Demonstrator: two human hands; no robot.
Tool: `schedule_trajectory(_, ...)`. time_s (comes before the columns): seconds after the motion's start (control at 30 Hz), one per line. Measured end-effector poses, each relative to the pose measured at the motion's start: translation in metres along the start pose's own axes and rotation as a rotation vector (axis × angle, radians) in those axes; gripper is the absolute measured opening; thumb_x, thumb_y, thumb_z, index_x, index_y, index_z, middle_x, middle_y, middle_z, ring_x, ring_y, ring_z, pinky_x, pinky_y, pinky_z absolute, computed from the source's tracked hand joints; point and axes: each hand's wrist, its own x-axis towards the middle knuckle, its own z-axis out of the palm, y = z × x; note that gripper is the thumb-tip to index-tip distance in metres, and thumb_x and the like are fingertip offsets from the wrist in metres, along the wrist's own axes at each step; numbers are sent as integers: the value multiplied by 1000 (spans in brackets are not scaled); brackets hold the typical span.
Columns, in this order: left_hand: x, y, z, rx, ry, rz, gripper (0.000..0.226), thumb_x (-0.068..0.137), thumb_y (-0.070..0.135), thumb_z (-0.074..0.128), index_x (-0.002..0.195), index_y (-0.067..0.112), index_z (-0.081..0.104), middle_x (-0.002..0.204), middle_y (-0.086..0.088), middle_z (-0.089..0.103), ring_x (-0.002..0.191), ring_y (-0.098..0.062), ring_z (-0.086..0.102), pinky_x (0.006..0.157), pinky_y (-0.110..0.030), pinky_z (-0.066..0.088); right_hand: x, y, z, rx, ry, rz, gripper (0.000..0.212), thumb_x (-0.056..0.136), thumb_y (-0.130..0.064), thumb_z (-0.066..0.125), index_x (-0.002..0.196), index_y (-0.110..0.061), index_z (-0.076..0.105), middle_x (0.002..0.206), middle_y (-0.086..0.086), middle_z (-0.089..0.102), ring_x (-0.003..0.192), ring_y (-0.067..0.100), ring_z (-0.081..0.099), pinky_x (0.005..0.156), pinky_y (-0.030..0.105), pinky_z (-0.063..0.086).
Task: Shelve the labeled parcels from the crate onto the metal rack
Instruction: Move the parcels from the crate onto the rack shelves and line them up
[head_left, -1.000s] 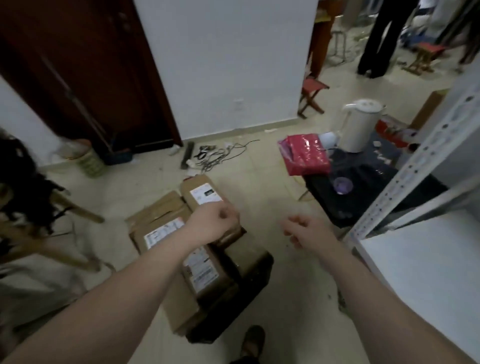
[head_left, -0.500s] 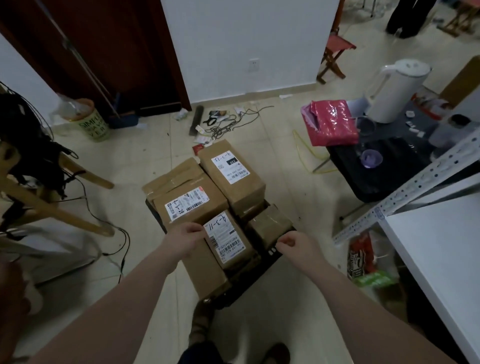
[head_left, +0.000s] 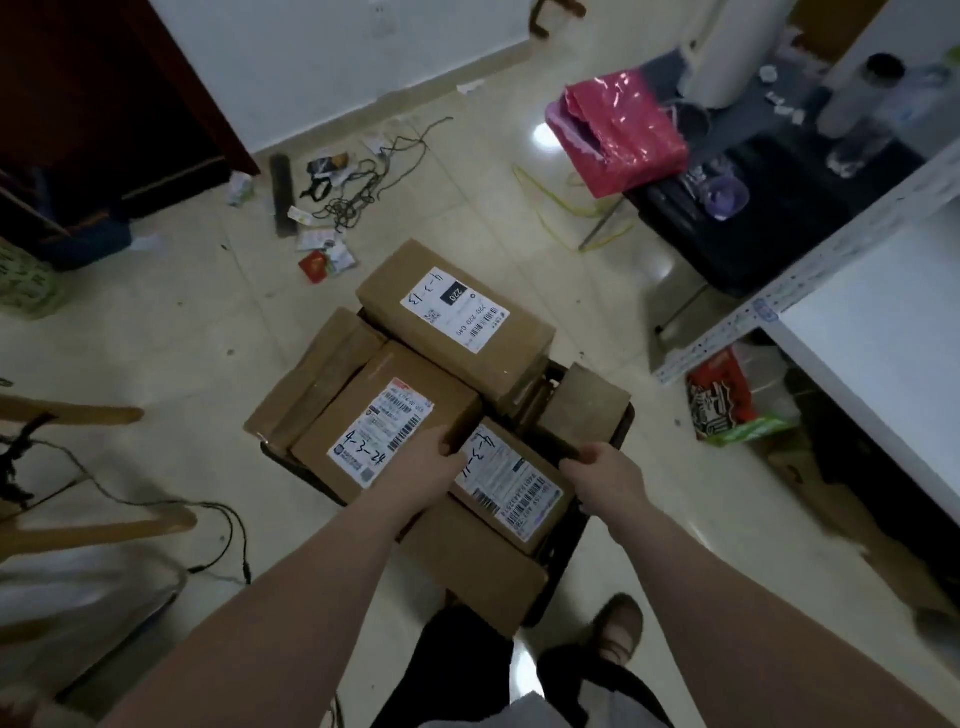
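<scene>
Labeled parcel (head_left: 511, 483) sits at near side of crate (head_left: 566, 551), packed tight. Left hand (head_left: 426, 467) and right hand (head_left: 605, 475) curl fingers round its ends (no lift yet). Risk: neighbour box (head_left: 384, 421) snags, parcel slips, falls.

Brown rectangular cardboard parcels (head_left: 415, 374): matt. White paper labels (head_left: 382, 431): smooth. Black plastic crate (head_left: 563, 561): dull. Pale tiled floor (head_left: 208, 338): smooth, reflective. Pink crinkled plastic bag (head_left: 623, 124): glossy. White perforated metal rack (head_left: 727, 327): painted, matt.
</scene>
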Motion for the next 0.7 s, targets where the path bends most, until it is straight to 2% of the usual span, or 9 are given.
schedule_trajectory(0.07,10,-1,6,37,-58,36,26,94,33,48,117,25,57,109,2,62,89,-11,58,76,-30,50,0,7,10,64,-3,93,19,92,-28,55,89,-10,61,86,6,62,87,27,63,81,40,55)
schedule_trajectory(0.13,15,0,13,36,-128,27,24,97,29,45,118,22,53,108,2,61,85,-7,56,67,-23,46,-4,12,17,187,-60,201,21,93,-30,54,78,-15,57,80,4,60,79,23,58,74,35,51)
schedule_trajectory(0.23,19,0,24,-9,-155,22,32,97,25,45,127,16,50,110,-1,60,90,-13,56,68,-26,45,-9,15,22,434,-111,293,18,95,-36,55,83,-22,55,87,1,62,78,15,56,75,32,49)
schedule_trajectory(0.33,15,4,29,-51,-139,61,42,98,27,46,139,16,44,117,-1,60,97,-13,54,82,-29,46,-11,24,17,566,-12,271,20,94,-39,57,93,-19,62,96,5,68,84,17,63,82,37,53)
schedule_trajectory(0.37,11,6,31,-85,-134,74,43,99,29,46,141,17,42,116,0,59,98,-13,54,83,-29,46,-13,26,13,621,29,270,25,94,-39,57,98,-16,64,97,6,70,84,18,64,77,35,54)
schedule_trajectory(0.43,-1,15,34,-158,-123,113,41,99,29,46,139,19,45,111,4,59,97,-12,56,83,-28,47,-20,32,2,733,85,250,32,95,-40,57,104,-10,66,95,6,70,81,18,65,63,29,49)
schedule_trajectory(0.5,-16,24,37,-241,-119,161,35,100,29,46,134,24,50,111,5,63,97,-10,59,80,-25,49,-31,40,-10,804,126,195,35,95,-41,57,103,-9,68,93,6,70,80,18,65,58,26,44)
schedule_trajectory(0.6,-44,43,42,-371,-130,226,28,99,32,48,126,33,55,103,12,68,93,-5,64,72,-21,51,-53,55,-34,890,208,103,41,90,-45,62,103,-8,72,93,8,76,87,25,71,64,28,48)
schedule_trajectory(0.7,-76,66,56,-476,-175,295,31,97,31,52,128,32,56,107,8,71,96,-9,68,83,-31,55,-82,75,-65,988,245,8,44,89,-51,62,109,-13,72,93,2,77,85,20,73,71,31,51)
